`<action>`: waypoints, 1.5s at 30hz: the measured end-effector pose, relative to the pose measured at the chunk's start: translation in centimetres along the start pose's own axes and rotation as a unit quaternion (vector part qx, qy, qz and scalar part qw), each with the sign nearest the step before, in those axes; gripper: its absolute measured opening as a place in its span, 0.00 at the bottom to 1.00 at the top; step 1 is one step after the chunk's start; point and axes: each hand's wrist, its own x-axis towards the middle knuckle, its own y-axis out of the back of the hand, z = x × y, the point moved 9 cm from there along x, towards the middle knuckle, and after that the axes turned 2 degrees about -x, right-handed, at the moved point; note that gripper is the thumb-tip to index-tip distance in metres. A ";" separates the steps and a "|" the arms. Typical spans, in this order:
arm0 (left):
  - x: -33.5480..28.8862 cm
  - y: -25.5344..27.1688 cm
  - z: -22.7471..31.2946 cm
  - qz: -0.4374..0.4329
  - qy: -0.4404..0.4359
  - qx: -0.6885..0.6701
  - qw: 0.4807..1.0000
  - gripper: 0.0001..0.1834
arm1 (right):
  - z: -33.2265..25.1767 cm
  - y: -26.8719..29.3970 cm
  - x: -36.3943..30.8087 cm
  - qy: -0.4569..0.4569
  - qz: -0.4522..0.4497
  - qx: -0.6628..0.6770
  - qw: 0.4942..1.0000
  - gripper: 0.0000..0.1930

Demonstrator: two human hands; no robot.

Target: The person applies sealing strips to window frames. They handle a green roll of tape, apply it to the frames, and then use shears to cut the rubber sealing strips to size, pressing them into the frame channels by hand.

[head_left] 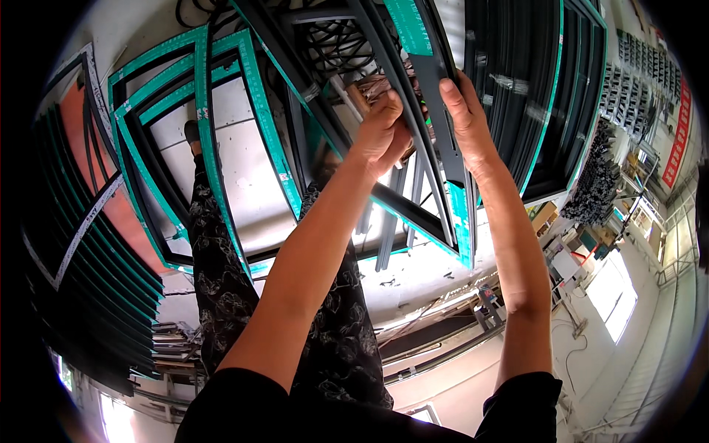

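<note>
Tilted in front of me stands a black window frame (432,100) with green protective film on parts of its face. Around its right-hand bar my right hand (470,125) is closed, thumb on the near face and fingers out of sight. My left hand (384,131) is closed in a fist beside the inner black bar (412,118) of this frame. What its fingers hold, if anything, is hidden. Past the left fist, a tangle of black strips (336,46) lies behind the bars.
Green-filmed frames (209,140) lean at the left, close around my leg. A stack of black frames (509,81) stands just right of my right hand. Long dark profiles (88,273) are piled at the far left; more bundled profiles (591,177) are at the right.
</note>
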 end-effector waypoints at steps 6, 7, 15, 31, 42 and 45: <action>-1.0 1.4 -1.8 0.018 -0.002 -0.011 1.000 0.15 | 0.1 0.2 0.2 -0.023 -0.003 0.010 1.000 0.45; -0.9 1.8 -2.2 0.024 0.000 -0.020 1.000 0.15 | -0.4 0.1 0.1 -0.024 0.000 0.009 1.000 0.45; 0.5 1.2 -3.3 0.037 0.019 -0.041 0.998 0.15 | -0.4 0.7 0.4 0.010 0.026 -0.009 1.000 0.43; -1.2 1.4 -4.5 0.051 0.004 -0.028 0.998 0.22 | 0.1 0.9 -0.6 0.035 0.034 0.010 0.999 0.41; -1.1 4.5 -4.5 0.082 0.000 -0.059 0.995 0.16 | 0.6 1.1 0.8 0.008 0.009 0.009 1.000 0.41; -0.4 3.3 -4.1 0.043 0.001 -0.075 0.996 0.12 | 0.0 0.9 0.1 0.005 0.016 -0.001 1.000 0.42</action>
